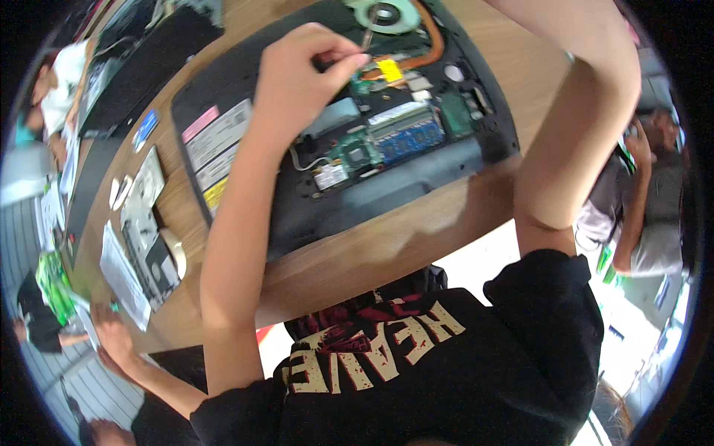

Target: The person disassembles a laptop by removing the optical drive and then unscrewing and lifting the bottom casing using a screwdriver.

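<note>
An opened laptop (327, 223) lies with its underside up on the wooden table, its inner parts bare. My left hand (301, 78) is over it, thumb and fingertips pinched at a thin rod (368, 37) beside the round fan (385, 13). What kind of tool the rod is I cannot make out. Close to the fingertips are the copper heat pipe (435, 44) and a yellow sticker (390, 70). Blue memory modules (411, 139) sit nearer to me. My right forearm runs out past the top edge, so my right hand is hidden from view.
Left of the laptop lie a removed drive-like metal part (152, 253), a white paper sheet (123, 275), a roll of tape (175, 253) and a small blue packet (146, 130). A black panel (149, 67) stands beyond. Another person's hand (111, 338) is at the lower left.
</note>
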`<state>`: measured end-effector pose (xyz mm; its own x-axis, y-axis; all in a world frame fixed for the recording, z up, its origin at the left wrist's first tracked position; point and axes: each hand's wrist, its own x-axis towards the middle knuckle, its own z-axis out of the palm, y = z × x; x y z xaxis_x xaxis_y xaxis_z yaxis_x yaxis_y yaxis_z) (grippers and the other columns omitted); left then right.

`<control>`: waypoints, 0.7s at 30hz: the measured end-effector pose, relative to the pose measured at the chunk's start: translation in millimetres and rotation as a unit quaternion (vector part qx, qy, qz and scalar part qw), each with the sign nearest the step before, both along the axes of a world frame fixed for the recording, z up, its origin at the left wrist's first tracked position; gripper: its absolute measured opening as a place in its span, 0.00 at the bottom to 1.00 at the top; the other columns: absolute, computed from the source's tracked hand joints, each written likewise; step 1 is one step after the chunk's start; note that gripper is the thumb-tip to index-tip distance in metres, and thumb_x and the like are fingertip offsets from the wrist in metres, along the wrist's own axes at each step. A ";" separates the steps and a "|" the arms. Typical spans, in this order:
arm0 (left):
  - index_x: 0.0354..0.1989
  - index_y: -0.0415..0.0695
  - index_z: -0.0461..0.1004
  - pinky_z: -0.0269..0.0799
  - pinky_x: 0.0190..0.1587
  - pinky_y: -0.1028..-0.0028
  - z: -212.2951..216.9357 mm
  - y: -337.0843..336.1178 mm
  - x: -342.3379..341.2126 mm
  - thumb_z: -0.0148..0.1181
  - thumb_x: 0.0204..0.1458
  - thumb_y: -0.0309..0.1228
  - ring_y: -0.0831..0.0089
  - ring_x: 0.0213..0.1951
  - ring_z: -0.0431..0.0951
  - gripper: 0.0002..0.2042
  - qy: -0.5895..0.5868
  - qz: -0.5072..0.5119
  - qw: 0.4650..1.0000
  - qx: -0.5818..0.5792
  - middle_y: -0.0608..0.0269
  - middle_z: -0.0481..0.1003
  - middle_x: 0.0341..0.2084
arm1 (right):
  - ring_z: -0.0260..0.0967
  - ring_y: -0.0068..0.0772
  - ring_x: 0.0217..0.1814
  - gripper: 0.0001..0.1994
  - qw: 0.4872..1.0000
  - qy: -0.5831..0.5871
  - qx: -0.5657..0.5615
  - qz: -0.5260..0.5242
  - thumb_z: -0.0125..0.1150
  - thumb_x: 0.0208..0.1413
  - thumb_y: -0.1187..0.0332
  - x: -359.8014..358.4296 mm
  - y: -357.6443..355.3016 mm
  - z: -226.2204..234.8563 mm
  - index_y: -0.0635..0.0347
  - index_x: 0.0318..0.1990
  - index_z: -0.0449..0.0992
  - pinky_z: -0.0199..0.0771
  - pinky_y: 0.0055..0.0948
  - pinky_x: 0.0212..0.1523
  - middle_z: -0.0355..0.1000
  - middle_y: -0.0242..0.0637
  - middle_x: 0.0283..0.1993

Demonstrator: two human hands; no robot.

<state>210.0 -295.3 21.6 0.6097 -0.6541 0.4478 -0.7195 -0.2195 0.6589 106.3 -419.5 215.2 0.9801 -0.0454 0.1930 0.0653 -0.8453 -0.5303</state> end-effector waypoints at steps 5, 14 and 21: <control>0.26 0.42 0.79 0.74 0.35 0.68 -2.0 -3.6 6.0 0.66 0.42 0.29 0.65 0.31 0.79 0.05 -0.089 -0.017 0.994 -0.067 0.58 0.77 0.25 | 0.68 0.27 0.54 0.15 0.981 -0.087 -0.081 0.155 0.53 0.62 0.71 13.5 -104.6 -40.7 0.64 0.54 0.68 0.66 0.27 0.57 0.70 0.36 0.52; 0.26 0.42 0.75 0.71 0.40 0.67 68.9 64.3 -44.4 0.64 0.42 0.28 0.62 0.35 0.76 0.05 -0.087 0.142 0.977 -0.136 0.58 0.74 0.25 | 0.63 0.23 0.59 0.13 0.970 -0.123 -0.145 0.152 0.49 0.65 0.71 27.3 -134.1 -12.8 0.67 0.54 0.68 0.59 0.21 0.61 0.66 0.36 0.55; 0.36 0.39 0.73 0.69 0.39 0.77 56.4 241.8 -161.3 0.57 0.56 0.25 0.77 0.35 0.74 0.04 0.239 0.221 0.945 -0.025 0.63 0.73 0.33 | 0.68 0.26 0.51 0.13 0.975 -0.207 0.019 0.082 0.49 0.65 0.72 17.9 -80.7 -41.8 0.70 0.52 0.71 0.64 0.27 0.58 0.72 0.38 0.46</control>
